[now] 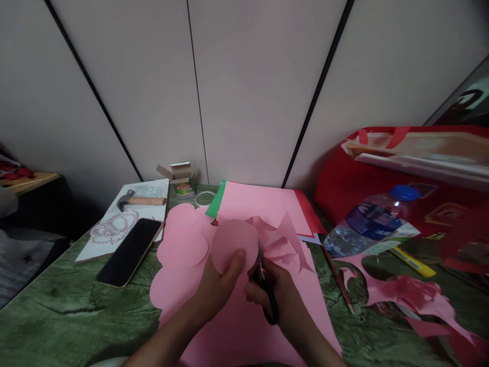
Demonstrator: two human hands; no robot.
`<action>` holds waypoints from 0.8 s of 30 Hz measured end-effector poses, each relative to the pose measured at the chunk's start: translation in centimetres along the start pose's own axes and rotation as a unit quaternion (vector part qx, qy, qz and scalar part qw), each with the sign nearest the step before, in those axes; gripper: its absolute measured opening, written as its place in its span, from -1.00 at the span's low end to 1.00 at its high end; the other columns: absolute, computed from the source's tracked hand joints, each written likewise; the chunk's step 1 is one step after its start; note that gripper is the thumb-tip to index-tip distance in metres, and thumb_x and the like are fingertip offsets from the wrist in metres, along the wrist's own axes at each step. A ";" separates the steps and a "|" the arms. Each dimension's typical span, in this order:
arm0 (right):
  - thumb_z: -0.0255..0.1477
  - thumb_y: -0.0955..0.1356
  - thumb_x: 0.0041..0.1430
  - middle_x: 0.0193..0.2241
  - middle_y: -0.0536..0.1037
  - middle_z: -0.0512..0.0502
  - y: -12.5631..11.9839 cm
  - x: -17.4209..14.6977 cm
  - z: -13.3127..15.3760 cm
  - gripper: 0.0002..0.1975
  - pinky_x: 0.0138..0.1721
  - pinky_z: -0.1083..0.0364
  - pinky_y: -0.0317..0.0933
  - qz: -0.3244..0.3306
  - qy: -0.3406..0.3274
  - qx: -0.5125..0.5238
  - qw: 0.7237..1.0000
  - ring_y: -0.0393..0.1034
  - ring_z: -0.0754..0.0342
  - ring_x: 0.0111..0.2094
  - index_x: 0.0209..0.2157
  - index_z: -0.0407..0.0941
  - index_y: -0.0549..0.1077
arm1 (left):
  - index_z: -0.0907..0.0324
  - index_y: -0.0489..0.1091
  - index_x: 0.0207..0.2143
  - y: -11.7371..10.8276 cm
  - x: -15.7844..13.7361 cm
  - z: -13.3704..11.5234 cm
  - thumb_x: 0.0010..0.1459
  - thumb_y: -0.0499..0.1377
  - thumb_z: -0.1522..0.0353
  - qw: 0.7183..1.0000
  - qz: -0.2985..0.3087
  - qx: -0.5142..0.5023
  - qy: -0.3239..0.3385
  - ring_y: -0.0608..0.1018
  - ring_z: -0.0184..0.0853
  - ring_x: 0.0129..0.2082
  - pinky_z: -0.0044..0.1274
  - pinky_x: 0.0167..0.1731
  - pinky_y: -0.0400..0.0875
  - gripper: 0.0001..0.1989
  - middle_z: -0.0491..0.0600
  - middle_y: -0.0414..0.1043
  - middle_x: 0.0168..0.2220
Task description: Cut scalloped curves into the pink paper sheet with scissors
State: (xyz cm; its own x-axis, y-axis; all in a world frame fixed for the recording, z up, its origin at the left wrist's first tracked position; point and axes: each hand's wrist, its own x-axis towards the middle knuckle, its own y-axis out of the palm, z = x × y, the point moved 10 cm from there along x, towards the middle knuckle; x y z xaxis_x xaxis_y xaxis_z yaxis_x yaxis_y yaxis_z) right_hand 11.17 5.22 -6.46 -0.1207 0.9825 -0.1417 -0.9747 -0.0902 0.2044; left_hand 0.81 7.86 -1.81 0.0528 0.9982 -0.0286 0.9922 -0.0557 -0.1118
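A round pink paper disc (234, 242) is pinched in my left hand (217, 283), thumb on its face and the other fingers behind it. My right hand (277, 288) is closed round the black handles of a pair of scissors (269, 298). The blades point away from me and lie along the disc's right edge. Beyond them, curled pink paper offcuts (284, 242) rest on the stack. Under both hands lies pink paper (229, 326), with several cut pink circles (179, 250) overlapping along its left side.
On the left are a black phone (130, 252), a beaded strand (114, 228) and a hammer (147, 201) on a white sheet. A small box (182, 186) stands behind. To the right lie a water bottle (369, 224), a red pencil (340, 280), a yellow cutter (412, 261), pink scraps (412, 295) and a red bag (336, 173).
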 end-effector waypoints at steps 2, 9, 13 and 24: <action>-0.37 0.41 -0.20 -0.69 0.23 0.15 -0.2 0.0 0.0 -0.74 -0.60 0.18 -0.01 -0.008 0.001 -0.014 1.000 0.13 0.21 -0.65 -0.47 -0.13 0.27 | 0.24 0.41 -0.45 -0.1 0.0 -0.1 0.00 0.09 0.24 1.000 -0.003 -0.001 0.006 0.50 -0.28 -0.49 -0.52 -0.48 0.42 -0.76 0.00 0.47 -0.53; -0.43 0.39 -0.23 -0.71 0.24 0.15 -0.5 0.2 -0.5 -0.77 -0.65 0.20 -0.03 -0.027 0.010 -0.026 0.999 0.15 0.21 -0.69 -0.48 -0.13 0.27 | 0.24 0.40 -0.50 0.0 0.2 0.1 0.02 0.07 0.23 1.000 0.004 0.012 0.008 0.49 -0.28 -0.49 -0.52 -0.49 0.41 -0.74 0.00 0.46 -0.55; -0.47 0.38 -0.26 -0.73 0.25 0.15 -0.5 0.2 -0.4 -0.79 -0.67 0.21 -0.04 -0.035 0.020 -0.025 0.999 0.13 0.23 -0.72 -0.51 -0.14 0.27 | 0.26 0.38 -0.40 -0.4 0.2 0.1 0.00 0.10 0.25 1.000 -0.016 0.010 0.005 0.51 -0.27 -0.43 -0.51 -0.45 0.41 -0.76 0.01 0.48 -0.47; -0.44 0.38 -0.31 -0.76 0.26 0.15 -0.2 -0.1 0.7 -0.79 -0.70 0.22 -0.03 -0.058 0.043 -0.026 0.997 0.15 0.23 -0.74 -0.58 -0.13 0.24 | 0.28 0.37 -0.36 -1.3 0.4 0.4 -0.01 0.11 0.23 0.998 -0.051 0.029 0.014 0.50 -0.26 -0.36 -0.52 -0.41 0.39 -0.73 0.02 0.49 -0.40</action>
State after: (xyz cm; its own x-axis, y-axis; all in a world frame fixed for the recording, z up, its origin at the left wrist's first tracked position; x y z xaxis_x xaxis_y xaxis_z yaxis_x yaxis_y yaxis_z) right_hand 11.49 5.25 -5.75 -0.0210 0.9694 -0.2447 -0.9913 0.0117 0.1314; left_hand -0.49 8.35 -2.06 -0.0436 0.9990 0.0138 0.9843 0.0453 -0.1707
